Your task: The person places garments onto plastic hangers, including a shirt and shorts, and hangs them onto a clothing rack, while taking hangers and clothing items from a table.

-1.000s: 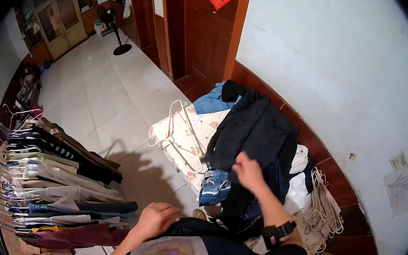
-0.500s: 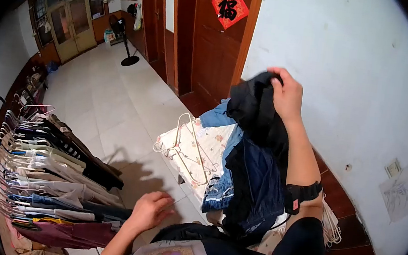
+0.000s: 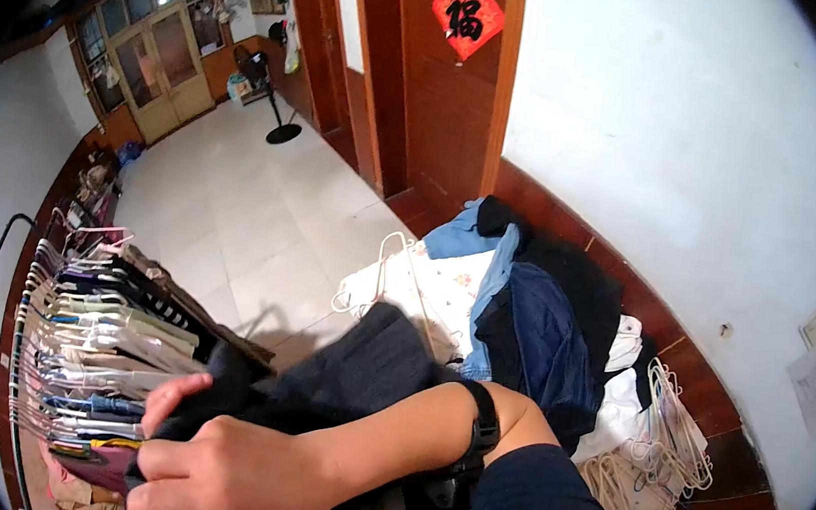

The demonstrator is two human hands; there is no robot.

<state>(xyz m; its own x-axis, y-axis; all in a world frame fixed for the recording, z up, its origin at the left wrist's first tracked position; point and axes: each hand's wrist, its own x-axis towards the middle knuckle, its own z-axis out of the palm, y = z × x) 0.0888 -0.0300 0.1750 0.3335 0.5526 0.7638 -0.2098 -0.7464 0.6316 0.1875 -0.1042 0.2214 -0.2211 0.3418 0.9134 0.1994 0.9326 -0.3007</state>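
A dark grey garment [image 3: 355,365] stretches across the lower middle in front of me; its kind is unclear. My right hand [image 3: 217,475] reaches over to the left with its fingers closed on the garment's edge. Behind it, the fingers of my left hand [image 3: 175,400] curl on the same cloth, and the rest of that hand is hidden. Both hands are close to the rack's hanging clothes [image 3: 116,343]. At the right lies a pile with a dark blue garment [image 3: 545,336], black clothing [image 3: 582,275] and light blue denim [image 3: 456,230].
White hangers [image 3: 385,278] lie on the flowered cloth [image 3: 445,284]. More hangers [image 3: 645,473] are heaped at lower right beside white clothing [image 3: 618,400]. The clothes rack's rail [image 3: 19,342] runs along the left. A standing fan [image 3: 281,132] is on the tiled floor farther back.
My right hand has swung from above the pile down to the lower left. The dark cloth is now in front of me between both hands, and more of the pile and hangers shows.
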